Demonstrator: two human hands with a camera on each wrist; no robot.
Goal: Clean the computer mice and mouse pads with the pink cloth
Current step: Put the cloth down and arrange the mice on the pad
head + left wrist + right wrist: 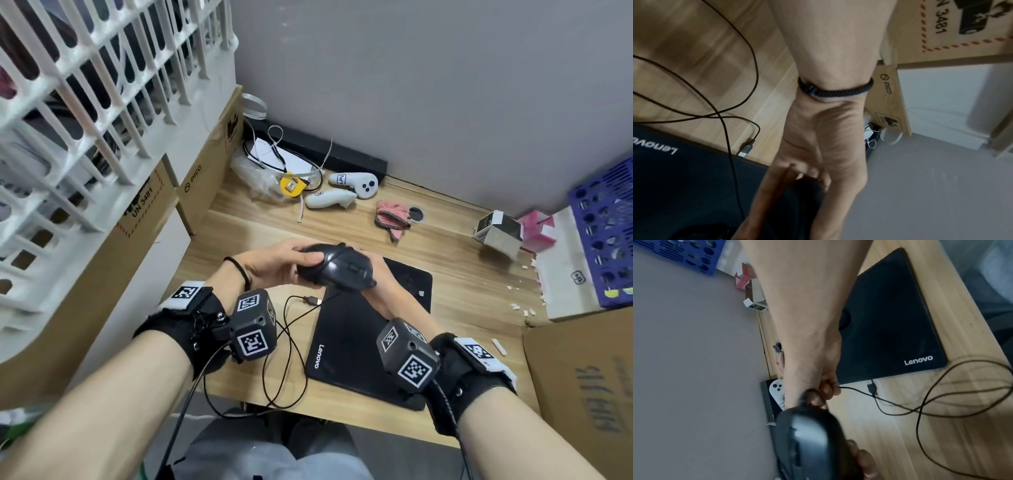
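Head view: black mouse point(334, 269) held up above the far end of the black Lenovo mouse pad point(356, 346), between both hands. Left hand point(274, 265) grasping its left end, thumb lying over the top. Right hand point(383, 284) cupping it from below and the right, fingers mostly hidden behind the mouse. Pad lying flat on the wooden desk point(462, 294), near the front edge. Mouse cable point(291, 346) looping over the desk left of the pad, USB plug point(311, 300) lying at the pad's left edge. Pink cloth point(392, 216) crumpled on the desk beyond the pad, well apart from both hands, just beside a round cable hole. Two white controllers point(342, 192) further back by the wall, yellow tape measure point(291, 186) left of them. Cardboard boxes point(202, 178) and white crates on the left, blue basket point(606, 233) far right.

Left wrist view: blurred. Fingers curled round a dark shape at the bottom, taken as the mouse point(805, 203). Black band on the wrist. Pad, Lenovo print, at lower left with cable crossing it.

Right wrist view: right-hand fingers point(828, 389) curled at the cable end of the mouse point(809, 439); more fingertips, apparently the left hand's, wrapped round its far end at the bottom. Pad flat on the desk at right, cable loops beside it. Sliver of pink cloth by the cable hole, mostly hidden by the wrist.
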